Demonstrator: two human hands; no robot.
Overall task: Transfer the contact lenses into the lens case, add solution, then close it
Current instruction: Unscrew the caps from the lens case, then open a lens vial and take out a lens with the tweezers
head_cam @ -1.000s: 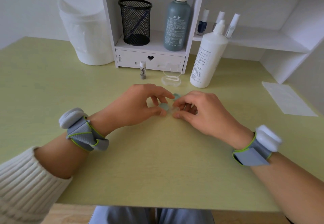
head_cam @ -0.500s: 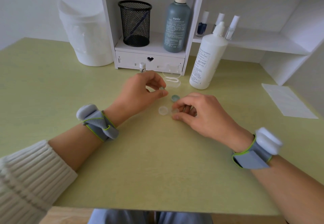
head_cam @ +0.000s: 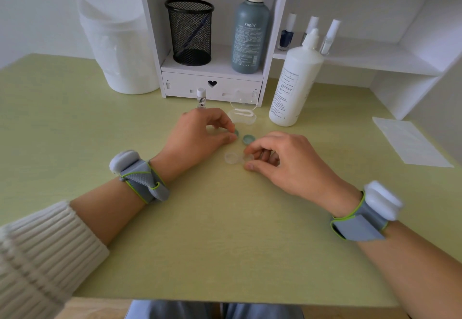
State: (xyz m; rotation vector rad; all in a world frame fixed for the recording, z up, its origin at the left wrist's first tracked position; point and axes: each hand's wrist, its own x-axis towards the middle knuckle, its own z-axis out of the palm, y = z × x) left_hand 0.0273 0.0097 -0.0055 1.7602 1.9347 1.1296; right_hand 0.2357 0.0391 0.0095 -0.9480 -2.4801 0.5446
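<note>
The table [head_cam: 225, 231] is pale yellow-green. The cap [head_cam: 236, 133] between the fingertips of the left hand [head_cam: 200, 136] is green-blue. The other cap [head_cam: 248, 139], past the fingertips of the right hand [head_cam: 282, 161], is the same green-blue. The lens case [head_cam: 232, 156] at the right fingertips is see-through. Far past the fingers, the solution bottle [head_cam: 295, 79] is white with grey writing, the tall bottle [head_cam: 250, 34] is grey-blue with a cream top, and the cup [head_cam: 191, 31] is black with a net pattern. The shelf [head_cam: 190, 85] is white with a black heart. The left wrist band [head_cam: 140, 176] and right wrist band [head_cam: 362, 221] are grey with green edges. The sleeve [head_cam: 37, 251] is cream with ribbed lines.
</note>
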